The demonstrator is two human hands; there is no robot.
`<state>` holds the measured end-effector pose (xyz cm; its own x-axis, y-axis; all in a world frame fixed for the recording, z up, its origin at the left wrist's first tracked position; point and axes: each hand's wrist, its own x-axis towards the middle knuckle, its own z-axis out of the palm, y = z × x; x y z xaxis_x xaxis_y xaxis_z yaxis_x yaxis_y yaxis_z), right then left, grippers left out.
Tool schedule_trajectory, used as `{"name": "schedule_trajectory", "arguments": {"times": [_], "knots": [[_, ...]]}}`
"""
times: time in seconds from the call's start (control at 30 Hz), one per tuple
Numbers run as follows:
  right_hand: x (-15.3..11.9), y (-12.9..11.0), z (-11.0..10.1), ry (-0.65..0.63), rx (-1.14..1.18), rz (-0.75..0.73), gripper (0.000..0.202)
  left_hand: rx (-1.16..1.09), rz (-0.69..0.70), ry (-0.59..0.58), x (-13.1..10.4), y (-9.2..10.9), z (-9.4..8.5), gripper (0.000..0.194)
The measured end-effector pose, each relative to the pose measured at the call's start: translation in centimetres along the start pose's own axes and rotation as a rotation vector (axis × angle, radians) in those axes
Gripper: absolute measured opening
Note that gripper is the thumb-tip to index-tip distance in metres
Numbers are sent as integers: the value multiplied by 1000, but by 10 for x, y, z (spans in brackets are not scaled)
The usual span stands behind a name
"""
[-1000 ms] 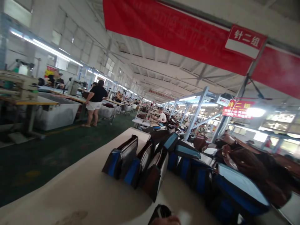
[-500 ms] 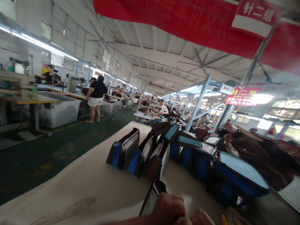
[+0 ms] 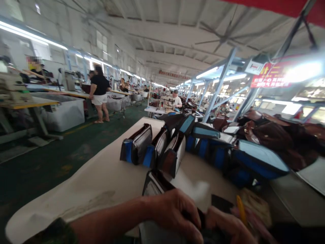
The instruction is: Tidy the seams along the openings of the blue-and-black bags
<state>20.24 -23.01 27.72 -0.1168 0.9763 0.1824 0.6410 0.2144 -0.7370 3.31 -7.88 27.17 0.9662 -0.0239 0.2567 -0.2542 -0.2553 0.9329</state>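
My left hand (image 3: 175,211) is closed on the upper edge of a dark bag piece (image 3: 152,184) with a pale side panel, at the bottom centre. Just right of it, my right hand (image 3: 225,223) has its fingers closed at the same dark edge; its fingertips are partly hidden. Beyond my hands, several black bag pieces stand upright on the pale table (image 3: 101,179), one with a blue stripe (image 3: 128,151) and one with a brown end (image 3: 169,162).
Blue and black bag pieces (image 3: 261,157) lie in a row at the right, before a heap of brown bags (image 3: 271,134). A yellow-handled tool (image 3: 241,210) lies near my right hand. A person (image 3: 100,91) stands across the aisle, beside a grey bin (image 3: 63,113).
The view has tilted downward. More of both hands, my left forearm and the bag piece under them now show. My left hand reaches further over the piece.
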Motion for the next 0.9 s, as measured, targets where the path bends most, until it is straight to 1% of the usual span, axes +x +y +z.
{"name": "schedule_trajectory", "arguments": {"times": [0.1,0.17,0.27,0.4,0.57,0.7,0.8,0.83,0.9], "knots": [[-17,-15,-1,68,155,145,44,11,-45,-68,3,16,-7,40],[-20,-24,0,88,243,163,41,17,-34,-110,6,19,-10,33],[-19,-32,1,106,281,167,36,34,-20,-157,7,20,-11,26],[-21,-29,1,90,343,198,30,109,-28,-159,10,18,-6,19],[-24,-21,1,40,506,224,22,105,-55,-195,14,14,-4,15],[-25,-21,5,45,608,269,14,92,-113,-192,14,15,0,19],[-25,-21,8,69,642,271,9,116,-156,-131,14,16,7,28],[-26,-21,10,75,655,275,8,136,-166,-105,14,17,9,27],[-28,-20,12,94,660,300,6,187,-170,-67,15,17,14,18]]}}
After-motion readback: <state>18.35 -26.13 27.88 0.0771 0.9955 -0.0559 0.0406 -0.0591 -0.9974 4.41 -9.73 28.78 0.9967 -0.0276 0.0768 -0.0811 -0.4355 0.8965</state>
